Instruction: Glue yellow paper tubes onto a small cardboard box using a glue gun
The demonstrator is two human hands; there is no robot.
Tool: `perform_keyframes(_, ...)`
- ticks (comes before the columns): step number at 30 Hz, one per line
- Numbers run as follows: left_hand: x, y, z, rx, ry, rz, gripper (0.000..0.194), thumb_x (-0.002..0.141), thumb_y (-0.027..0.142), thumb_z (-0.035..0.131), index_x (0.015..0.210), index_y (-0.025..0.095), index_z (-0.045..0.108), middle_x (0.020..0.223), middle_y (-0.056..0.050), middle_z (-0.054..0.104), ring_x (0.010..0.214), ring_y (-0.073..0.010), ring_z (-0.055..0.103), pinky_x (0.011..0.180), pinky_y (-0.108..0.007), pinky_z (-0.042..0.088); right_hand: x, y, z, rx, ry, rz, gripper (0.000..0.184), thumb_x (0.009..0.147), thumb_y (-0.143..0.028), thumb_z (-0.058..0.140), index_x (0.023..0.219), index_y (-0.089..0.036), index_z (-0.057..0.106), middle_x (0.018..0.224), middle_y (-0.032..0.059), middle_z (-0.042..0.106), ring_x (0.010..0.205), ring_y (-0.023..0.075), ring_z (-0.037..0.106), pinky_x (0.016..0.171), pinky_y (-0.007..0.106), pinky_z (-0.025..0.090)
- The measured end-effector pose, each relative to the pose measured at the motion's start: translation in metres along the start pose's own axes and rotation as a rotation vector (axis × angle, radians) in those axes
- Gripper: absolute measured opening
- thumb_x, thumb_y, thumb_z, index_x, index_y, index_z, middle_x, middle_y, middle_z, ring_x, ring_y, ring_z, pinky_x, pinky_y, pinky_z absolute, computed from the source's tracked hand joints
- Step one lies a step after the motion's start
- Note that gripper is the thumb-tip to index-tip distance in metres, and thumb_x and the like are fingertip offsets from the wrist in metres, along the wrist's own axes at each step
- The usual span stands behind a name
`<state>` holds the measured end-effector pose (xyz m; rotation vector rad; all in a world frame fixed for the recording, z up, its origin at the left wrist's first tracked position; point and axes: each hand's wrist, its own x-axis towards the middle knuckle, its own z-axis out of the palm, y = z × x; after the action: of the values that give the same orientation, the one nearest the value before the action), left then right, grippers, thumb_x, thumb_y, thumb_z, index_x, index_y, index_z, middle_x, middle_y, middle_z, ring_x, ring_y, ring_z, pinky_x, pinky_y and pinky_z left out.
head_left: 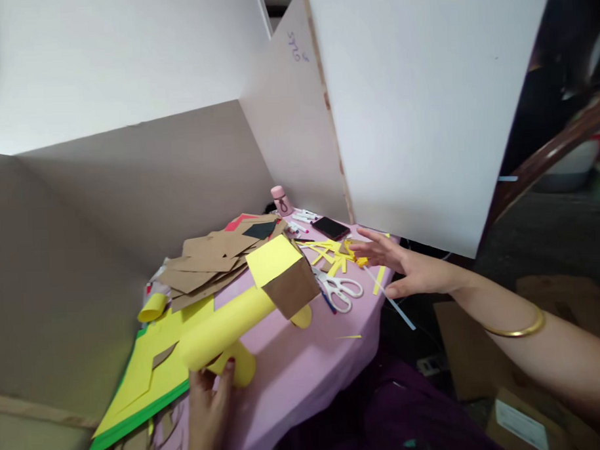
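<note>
Yellow paper tube (229, 324), seemingly joined already to brown-and-yellow cardboard box (285, 275), held near its end by left fingers (226, 378); right fingers (379, 239) released, spread; thin yellow paper strips (336, 266) still loose.

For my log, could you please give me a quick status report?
Left hand gripping yellow paper model. Right hand open, raised. White-handled scissors lying near the model.

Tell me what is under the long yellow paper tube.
Below the tube, a short, curved yellow paper piece, the left hand and the pale purple tablecloth show. The tube covers the piece's top; whether they join is hidden.
</note>
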<state>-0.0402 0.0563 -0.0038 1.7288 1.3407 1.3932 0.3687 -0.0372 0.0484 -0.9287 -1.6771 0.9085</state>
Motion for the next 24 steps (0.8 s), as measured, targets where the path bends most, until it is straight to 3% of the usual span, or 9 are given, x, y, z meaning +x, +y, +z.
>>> perform_keyframes(4, 0.002, 0.002, -0.001, -0.014, -0.065, -0.088, 0.051, 0.070, 0.042, 0.068, 0.114, 0.024, 0.050, 0.102, -0.003, 0.064, 0.096, -0.0251, 0.061, 0.080, -0.036, 0.052, -0.026, -0.004, -0.018, -0.042, 0.004, 0.040, 0.099, 0.073, -0.047, 0.075, 0.146, -0.040, 0.007, 0.146, 0.0094, 0.033, 0.135, 0.0266, 0.032, 0.110, 0.050, 0.023)
perform_keyframes(7, 0.003, 0.002, -0.001, -0.028, -0.069, -0.100, 0.052, 0.069, 0.043, 0.068, 0.114, 0.024, 0.049, 0.101, -0.002, 0.064, 0.093, -0.0244, 0.061, 0.079, -0.036, 0.052, -0.030, 0.000, -0.020, -0.049, -0.004, 0.076, 0.097, 0.075, -0.045, 0.074, 0.145, -0.038, 0.008, 0.144, 0.0105, 0.036, 0.134, 0.0266, 0.034, 0.108, 0.050, 0.025)
perform_keyframes(14, 0.004, -0.001, -0.001, -0.013, -0.078, -0.063, 0.047, 0.072, 0.040, 0.066, 0.113, 0.023, 0.050, 0.105, -0.003, 0.064, 0.092, -0.0226, 0.061, 0.081, -0.035, 0.051, -0.010, -0.001, 0.000, -0.062, -0.022, 0.088, 0.097, 0.073, -0.045, 0.074, 0.146, -0.029, 0.012, 0.140, 0.0148, 0.040, 0.128, 0.0265, 0.040, 0.103, 0.047, 0.032)
perform_keyframes(24, 0.002, -0.005, 0.000, -0.030, -0.086, -0.047, 0.053, 0.076, 0.041, 0.063, 0.124, 0.025, 0.045, 0.117, -0.006, 0.059, 0.109, -0.0253, 0.056, 0.085, -0.036, 0.050, -0.005, -0.002, 0.013, -0.067, -0.071, 0.100, 0.095, 0.076, -0.043, 0.073, 0.146, -0.034, 0.010, 0.143, 0.0116, 0.038, 0.131, 0.0264, 0.037, 0.104, 0.047, 0.033)
